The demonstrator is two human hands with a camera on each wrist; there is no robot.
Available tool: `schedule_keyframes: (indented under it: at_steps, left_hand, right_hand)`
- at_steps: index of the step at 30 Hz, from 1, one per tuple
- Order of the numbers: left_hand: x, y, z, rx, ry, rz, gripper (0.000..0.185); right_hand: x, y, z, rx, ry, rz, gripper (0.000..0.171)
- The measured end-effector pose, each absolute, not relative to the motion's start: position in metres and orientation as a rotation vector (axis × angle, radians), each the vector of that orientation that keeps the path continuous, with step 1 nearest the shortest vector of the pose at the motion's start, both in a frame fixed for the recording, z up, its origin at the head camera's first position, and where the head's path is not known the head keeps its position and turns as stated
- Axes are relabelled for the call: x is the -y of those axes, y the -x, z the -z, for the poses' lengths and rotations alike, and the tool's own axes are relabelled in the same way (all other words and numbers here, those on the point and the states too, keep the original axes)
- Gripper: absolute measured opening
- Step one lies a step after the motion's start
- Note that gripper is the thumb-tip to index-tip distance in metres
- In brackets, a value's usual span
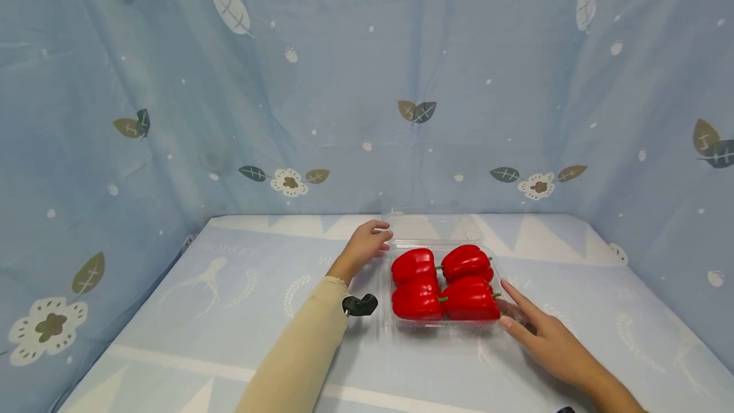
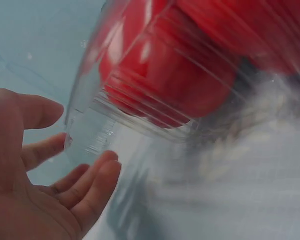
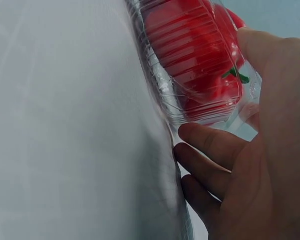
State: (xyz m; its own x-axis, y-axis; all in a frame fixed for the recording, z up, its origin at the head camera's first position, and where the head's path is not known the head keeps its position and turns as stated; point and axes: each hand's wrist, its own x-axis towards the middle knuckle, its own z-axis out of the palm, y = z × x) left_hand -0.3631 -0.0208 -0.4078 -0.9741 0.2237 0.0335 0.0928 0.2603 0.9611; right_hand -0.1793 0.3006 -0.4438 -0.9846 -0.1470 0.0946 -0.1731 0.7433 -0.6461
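Observation:
Several glossy red bell peppers (image 1: 467,299) with green stems sit in a clear plastic clamshell container (image 1: 421,324). Its transparent lid (image 1: 429,228) lies folded back behind it. At the container's back left corner is my left hand (image 1: 365,244); in the left wrist view its spread fingertips (image 2: 109,165) are right by the clear plastic edge, with nothing gripped. My right hand (image 1: 553,343) stands at the front right corner with thumb and fingers spread apart. In the right wrist view, its fingertips (image 3: 189,132) are at the ribbed lower wall and the thumb is up near the rim.
The container stands on a pale table covering (image 1: 189,330) with printed patterns. A blue curtain (image 1: 344,81) with leaves and flowers hangs behind and along both sides. A black device (image 1: 360,305) is strapped at my left wrist, over the beige sleeve (image 1: 304,355).

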Motion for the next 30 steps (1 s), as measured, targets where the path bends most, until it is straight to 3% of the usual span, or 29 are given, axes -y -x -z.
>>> schedule_keyframes:
  at_steps: [15,22,30]
  left_hand:
    - [0.017,0.375,0.413,-2.199,-0.178,-1.949,0.039]
    - [0.015,0.376,0.412,-2.132,-0.242,-2.017,0.037]
    - [0.016,0.378,0.405,-2.276,-0.417,-1.963,0.068]
  right_hand:
    - [-0.300,0.180,0.443,2.911,-0.216,-1.084,0.072]
    - [-0.300,0.178,0.441,2.923,-0.203,-1.059,0.072]
    - [-0.299,0.181,0.441,2.922,-0.186,-1.066,0.075]
